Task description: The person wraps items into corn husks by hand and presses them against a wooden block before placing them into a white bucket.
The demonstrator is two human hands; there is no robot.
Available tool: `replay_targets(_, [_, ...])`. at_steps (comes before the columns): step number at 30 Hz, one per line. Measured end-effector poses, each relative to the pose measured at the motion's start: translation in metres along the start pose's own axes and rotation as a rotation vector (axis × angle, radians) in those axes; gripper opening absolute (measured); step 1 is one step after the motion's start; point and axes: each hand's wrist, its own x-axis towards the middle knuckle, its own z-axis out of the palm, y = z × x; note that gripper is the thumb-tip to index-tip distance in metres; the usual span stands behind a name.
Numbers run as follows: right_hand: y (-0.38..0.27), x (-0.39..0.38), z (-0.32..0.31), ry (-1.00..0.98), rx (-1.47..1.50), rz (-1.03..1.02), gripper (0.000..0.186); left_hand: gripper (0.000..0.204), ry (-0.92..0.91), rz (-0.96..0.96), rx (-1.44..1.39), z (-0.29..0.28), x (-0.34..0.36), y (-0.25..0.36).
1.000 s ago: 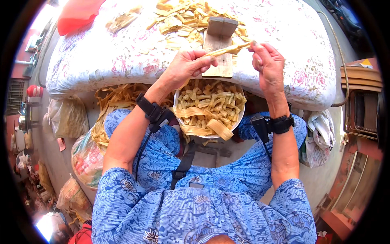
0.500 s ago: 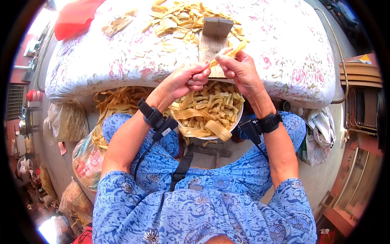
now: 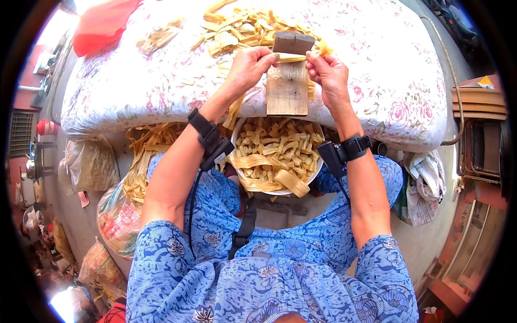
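A pale yellow, dried, husk-like strip [image 3: 292,60] is stretched level between my two hands, just in front of an upright dark wooden block [image 3: 292,44]. My left hand [image 3: 252,65] pinches the strip's left end between thumb and fingers. At the other end, my right hand [image 3: 329,76] grips it, with a yellow curl [image 3: 324,48] showing beyond the fingertips. Below the strip lies a wooden board [image 3: 287,91], reaching to the table's near edge. A white basin [image 3: 318,171] full of short folded yellow strips stands under that edge, between my knees.
The table wears a flowered cloth [image 3: 385,81]. A heap of loose strips [image 3: 242,29] lies behind the block, and a red cloth or bag [image 3: 103,24] at far left. More long strips [image 3: 142,177] and plastic bags [image 3: 119,218] are left of my legs; a white bag [image 3: 423,180] stands right.
Both hands have moved forward from the board's near end to the block and spread apart. The strip, bunched between them before, is now drawn out straight.
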Motion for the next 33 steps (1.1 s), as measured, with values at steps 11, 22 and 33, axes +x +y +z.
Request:
replay_targets(11, [0.0, -0.035, -0.001, -0.136, -0.571, -0.09, 0.01, 0.018, 0.133, -0.039, 0.114, 0.008, -0.013, -0.034])
replay_targets(22, [0.006, -0.002, 0.004, -0.03, -0.4, -0.206, 0.01, 0.02, 0.362, 0.211, 0.347, 0.021, 0.009, -0.039])
replay_targets(33, [-0.051, -0.076, -0.008, -0.454, -1.072, -0.092, 0.026, 0.012, 0.111, 0.179, 0.093, 0.011, -0.046, -0.016])
